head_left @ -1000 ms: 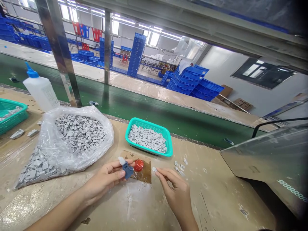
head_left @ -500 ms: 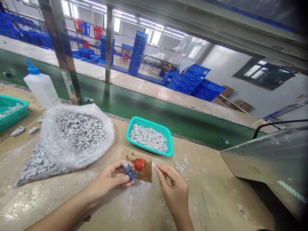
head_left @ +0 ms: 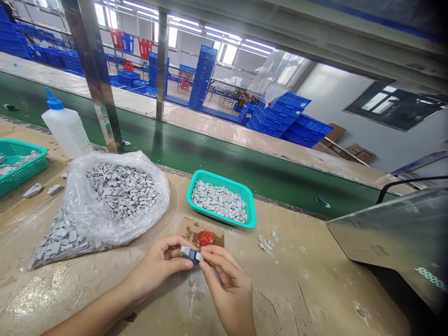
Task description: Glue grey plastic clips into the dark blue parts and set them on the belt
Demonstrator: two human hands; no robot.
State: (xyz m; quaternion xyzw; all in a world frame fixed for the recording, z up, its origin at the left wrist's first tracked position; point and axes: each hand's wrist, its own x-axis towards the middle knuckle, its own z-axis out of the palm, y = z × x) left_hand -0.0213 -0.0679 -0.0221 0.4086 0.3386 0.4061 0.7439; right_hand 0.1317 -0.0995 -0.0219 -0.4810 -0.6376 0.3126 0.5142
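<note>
My left hand [head_left: 161, 261] is closed around a small dark blue plastic part [head_left: 192, 255] that has a light grey piece [head_left: 185, 250] at its left end. Thumb and fingers of my right hand [head_left: 228, 276] pinch another small light grey plastic piece [head_left: 199, 256] at the right end of the blue part. The two hands nearly meet there, and my fingers hide some of the part. Just behind them a glossy red blob [head_left: 206, 238] sits on a wet brown sheet [head_left: 187, 226].
A teal basket [head_left: 252, 212] of grey pieces stands behind the sheet, with several loose pieces [head_left: 269, 243] to its right. At left are a clear bag [head_left: 79, 217] full of grey pieces, a blue-capped bottle [head_left: 68, 130] and another teal basket [head_left: 24, 173]. A green conveyor belt [head_left: 224, 161] runs behind.
My right hand has moved left, bringing its grey piece to the blue part. My left hand has turned the blue part more level. The view has shifted slightly.
</note>
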